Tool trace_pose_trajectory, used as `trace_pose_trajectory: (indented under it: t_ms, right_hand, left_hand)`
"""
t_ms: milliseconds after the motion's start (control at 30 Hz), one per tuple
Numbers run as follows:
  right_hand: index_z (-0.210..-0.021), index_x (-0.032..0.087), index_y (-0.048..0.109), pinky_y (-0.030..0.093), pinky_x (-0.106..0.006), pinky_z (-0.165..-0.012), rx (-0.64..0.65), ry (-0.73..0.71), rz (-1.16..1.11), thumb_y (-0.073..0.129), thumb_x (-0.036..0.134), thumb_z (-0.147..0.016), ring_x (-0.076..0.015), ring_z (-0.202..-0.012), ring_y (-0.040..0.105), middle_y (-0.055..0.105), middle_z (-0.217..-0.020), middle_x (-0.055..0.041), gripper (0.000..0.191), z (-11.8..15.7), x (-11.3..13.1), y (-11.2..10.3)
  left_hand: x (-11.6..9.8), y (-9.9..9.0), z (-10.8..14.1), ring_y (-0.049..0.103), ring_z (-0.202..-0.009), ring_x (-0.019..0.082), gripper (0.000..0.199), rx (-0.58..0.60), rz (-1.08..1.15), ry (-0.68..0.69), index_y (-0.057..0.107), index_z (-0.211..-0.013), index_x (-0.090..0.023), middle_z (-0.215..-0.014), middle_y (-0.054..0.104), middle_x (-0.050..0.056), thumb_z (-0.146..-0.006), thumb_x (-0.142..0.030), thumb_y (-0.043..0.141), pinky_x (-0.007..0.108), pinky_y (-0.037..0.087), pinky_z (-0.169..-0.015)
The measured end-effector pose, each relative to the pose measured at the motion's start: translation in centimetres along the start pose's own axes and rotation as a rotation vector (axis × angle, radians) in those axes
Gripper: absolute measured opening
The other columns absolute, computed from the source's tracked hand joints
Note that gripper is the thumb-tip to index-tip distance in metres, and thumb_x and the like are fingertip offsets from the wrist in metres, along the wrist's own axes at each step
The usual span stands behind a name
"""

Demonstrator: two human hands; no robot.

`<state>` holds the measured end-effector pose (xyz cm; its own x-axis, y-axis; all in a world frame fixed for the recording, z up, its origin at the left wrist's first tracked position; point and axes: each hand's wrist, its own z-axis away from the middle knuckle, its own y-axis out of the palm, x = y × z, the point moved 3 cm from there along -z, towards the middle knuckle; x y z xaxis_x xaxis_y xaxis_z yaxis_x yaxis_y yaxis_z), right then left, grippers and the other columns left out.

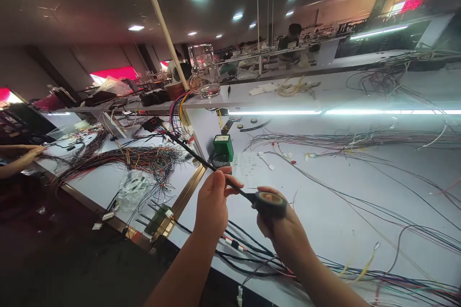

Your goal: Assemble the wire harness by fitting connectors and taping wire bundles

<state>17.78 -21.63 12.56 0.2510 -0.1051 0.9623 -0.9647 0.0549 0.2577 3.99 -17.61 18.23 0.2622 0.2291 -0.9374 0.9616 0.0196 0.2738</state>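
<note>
My left hand (213, 201) grips a black-wrapped wire harness (192, 151), thumb on top and fingers beneath. The harness slants up and left to a dark connector (153, 124) at the left part of the bench. A roll of black tape (271, 204) is in my right hand (284, 230), with fingers around its side. From the roll a stretch of tape runs left to the harness close by my left fingers. Below my hands, more black-sleeved wires (248, 248) with a white connector lie along the bench edge.
A green box (223, 147) stands behind my hands. Long thin wires (317, 139) cross the white bench (309, 201) on the right. Thick wire bundles (137, 158) and a clear plastic bag (133, 187) lie left. A co-worker's arms (23, 160) reach in at far left. A glass jar (204, 69) tops the shelf.
</note>
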Motion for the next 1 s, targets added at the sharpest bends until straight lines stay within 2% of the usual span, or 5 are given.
trace_pose_trajectory:
  t_ms: [133, 367, 567, 900, 1000]
  right_hand:
    - [-0.077, 0.016, 0.048, 0.018, -0.019, -0.036, 0.018, 0.488, -0.336, 0.058, 0.031, -0.077, -0.0033, -0.036, 0.028, 0.043, -0.052, 0.0056, 0.018, -0.4, -1.4, 0.6]
    - [-0.085, 0.018, 0.047, 0.016, -0.015, -0.033, 0.063, 0.594, -0.4, 0.06, 0.026, -0.073, -0.0008, -0.034, 0.033, 0.048, -0.062, 0.0058, 0.019, -0.4, -2.6, 0.5]
    - [-0.109, 0.026, 0.048, 0.013, -0.01, -0.032, 0.373, 0.743, -0.385, 0.063, 0.01, -0.064, 0.001, -0.036, 0.034, 0.042, -0.065, 0.0095, 0.05, -0.4, -3.6, 0.7]
    - [-0.115, 0.032, 0.057, 0.045, -0.028, -0.063, 0.258, -0.387, 0.334, 0.052, 0.014, -0.082, -0.0098, -0.07, 0.051, 0.044, -0.115, -0.005, 0.038, 0.9, -2.0, -0.3]
    - [-0.104, 0.028, 0.062, 0.046, -0.03, -0.065, 0.173, -0.457, 0.353, 0.052, 0.017, -0.083, -0.0125, -0.073, 0.053, 0.049, -0.109, -0.0061, 0.027, 0.8, -1.9, -0.4]
  left_hand:
    - [1.5, 0.2, 0.1, 0.065, -0.079, 0.016, 0.037, -0.001, 0.117, -0.099, 0.067, -0.096, -0.016, -0.076, 0.068, 0.004, -0.086, -0.049, 0.055, 0.035, 0.049, -0.083]
    - [3.1, 0.9, 2.7, 0.05, -0.123, 0.022, 0.034, 0.216, -0.119, -0.08, 0.069, -0.099, -0.017, -0.11, 0.069, 0.01, -0.093, -0.04, 0.045, 0.039, 0.033, -0.107]
    - [1.2, -0.2, 1.5, 0.063, -0.094, 0.02, 0.029, 0.467, -0.493, 0.091, 0.069, -0.096, -0.018, -0.097, 0.07, 0.009, -0.093, -0.034, 0.045, 0.034, 0.045, -0.089]
    - [1.8, -1.0, 0.9, 0.058, -0.069, 0.015, 0.03, 0.249, -0.729, 0.131, 0.068, -0.102, -0.019, -0.082, 0.068, 0.004, -0.092, -0.038, 0.047, 0.027, 0.045, -0.07]
    - [2.1, -1.2, 1.0, 0.055, -0.064, 0.012, 0.032, 0.204, -0.624, 0.089, 0.067, -0.101, -0.019, -0.079, 0.064, 0.003, -0.092, -0.041, 0.046, 0.026, 0.044, -0.065]
